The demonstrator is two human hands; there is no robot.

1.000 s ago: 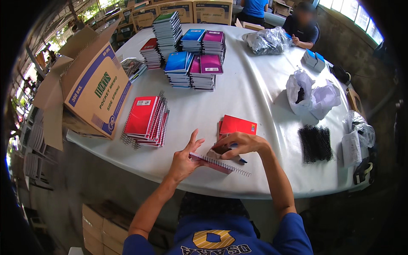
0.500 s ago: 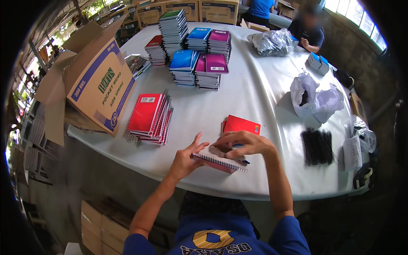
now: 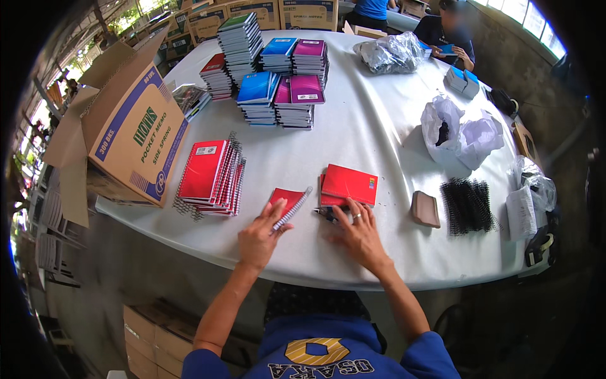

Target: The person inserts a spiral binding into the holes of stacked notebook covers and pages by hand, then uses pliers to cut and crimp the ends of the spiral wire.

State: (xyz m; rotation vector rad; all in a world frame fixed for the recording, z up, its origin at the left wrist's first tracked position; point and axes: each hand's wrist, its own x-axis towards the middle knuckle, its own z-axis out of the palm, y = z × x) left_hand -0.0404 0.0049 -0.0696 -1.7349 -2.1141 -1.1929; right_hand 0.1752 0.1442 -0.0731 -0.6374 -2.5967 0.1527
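Note:
My left hand (image 3: 255,239) grips a small red spiral notebook (image 3: 287,198) by its near end, the wire coil along its right side. My right hand (image 3: 361,239) is stretched out, fingers apart, just below two stacked red notebooks (image 3: 350,184). Beneath its fingertips lies a dark slim tool (image 3: 325,215), partly hidden, its kind unclear. To the right, a brown block (image 3: 425,210) rests on the table beside a heap of black spiral coils (image 3: 468,207). Left of my hands stands a pile of red spiral notebooks (image 3: 205,177).
Stacks of blue, purple, green and red notebooks (image 3: 278,95) stand farther back. An open cardboard box (image 3: 136,139) is at the left edge. White plastic bags (image 3: 464,136), a clear plastic bundle (image 3: 391,54) and banded blue notebooks (image 3: 462,83) lie rightward. A person (image 3: 448,38) sits at the far right.
The brown block has gone from my right hand to the table by the coils. My right hand now reaches to the dark tool. My left hand has lowered and turned the notebook.

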